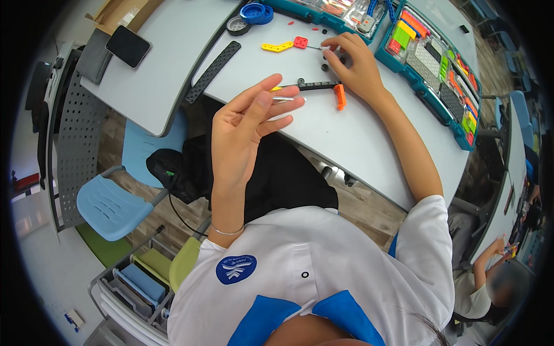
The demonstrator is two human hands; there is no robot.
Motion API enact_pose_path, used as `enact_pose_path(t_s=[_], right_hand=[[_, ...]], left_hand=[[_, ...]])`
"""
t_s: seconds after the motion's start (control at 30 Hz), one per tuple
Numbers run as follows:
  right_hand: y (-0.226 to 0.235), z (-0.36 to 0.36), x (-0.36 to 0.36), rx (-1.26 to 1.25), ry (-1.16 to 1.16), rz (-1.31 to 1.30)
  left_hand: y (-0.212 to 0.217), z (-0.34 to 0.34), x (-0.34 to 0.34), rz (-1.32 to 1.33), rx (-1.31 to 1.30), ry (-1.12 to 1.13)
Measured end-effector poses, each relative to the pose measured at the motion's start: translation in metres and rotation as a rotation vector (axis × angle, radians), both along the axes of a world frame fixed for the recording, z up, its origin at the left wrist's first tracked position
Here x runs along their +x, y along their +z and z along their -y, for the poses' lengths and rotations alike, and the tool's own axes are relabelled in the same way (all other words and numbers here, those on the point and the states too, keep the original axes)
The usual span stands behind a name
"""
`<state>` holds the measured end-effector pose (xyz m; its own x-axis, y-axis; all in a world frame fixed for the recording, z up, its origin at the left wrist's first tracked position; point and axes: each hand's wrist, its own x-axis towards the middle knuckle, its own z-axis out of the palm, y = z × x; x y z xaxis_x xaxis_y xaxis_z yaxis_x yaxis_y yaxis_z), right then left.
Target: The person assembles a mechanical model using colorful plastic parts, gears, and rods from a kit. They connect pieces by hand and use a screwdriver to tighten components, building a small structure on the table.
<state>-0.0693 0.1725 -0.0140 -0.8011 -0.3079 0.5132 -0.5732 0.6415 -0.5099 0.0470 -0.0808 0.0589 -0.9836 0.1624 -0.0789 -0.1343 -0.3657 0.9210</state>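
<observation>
The left hand [245, 130] is raised palm-up above the table edge, fingers loosely spread, with a thin silver pin [284, 98] pinched lightly between thumb and fingertips; its tip points toward the black perforated beam [316, 86] lying just beyond those fingertips. An orange bracket [340, 96] sits at the beam's far end, close under the right wrist. The right hand [353, 64] rests on the grey table [346, 138], fingers curled down over some small dark pieces (what exactly it grips is hard to tell, as the fingers cover it). A yellow angled piece [277, 46] and a red square plate [300, 42] lie just past its fingertips. To seat the pin cleanly, I would steady the beam with the right fingers first, then bring the pin in level with a hole.
</observation>
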Motion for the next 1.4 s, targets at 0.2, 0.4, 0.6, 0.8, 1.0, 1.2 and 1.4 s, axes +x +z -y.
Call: enact_pose_path(t_s=[0.2, 0.4, 0.6, 0.8, 1.0, 1.2, 1.4], right_hand=[[0.002, -0.006, 0.011, 0.052, 0.002, 0.021], [0.001, -0.006, 0.01, 0.084, -0.004, 0.018], [0.001, -0.005, 0.01, 0.089, -0.007, 0.017], [0.001, -0.005, 0.009, 0.094, -0.005, 0.006], [0.002, -0.004, 0.009, 0.059, -0.006, 0.055], [0.003, -0.007, 0.007, 0.072, 0.034, 0.053], [0.004, -0.008, 0.008, 0.069, 0.006, 0.084]], left_hand=[[-0.008, 0.002, 0.003, 0.047, 0.201, 0.042], [-0.016, 0.012, 0.002, -0.037, 0.312, 0.048], [-0.03, 0.029, 0.0, -0.118, 0.232, 0.129], [-0.046, 0.049, -0.004, -0.088, 0.421, 0.053], [-0.053, 0.054, -0.008, 0.024, 0.93, -0.199], [-0.056, 0.047, -0.006, 0.128, 1.13, -0.312], [-0.058, 0.041, -0.005, 0.1, 0.89, -0.247]])
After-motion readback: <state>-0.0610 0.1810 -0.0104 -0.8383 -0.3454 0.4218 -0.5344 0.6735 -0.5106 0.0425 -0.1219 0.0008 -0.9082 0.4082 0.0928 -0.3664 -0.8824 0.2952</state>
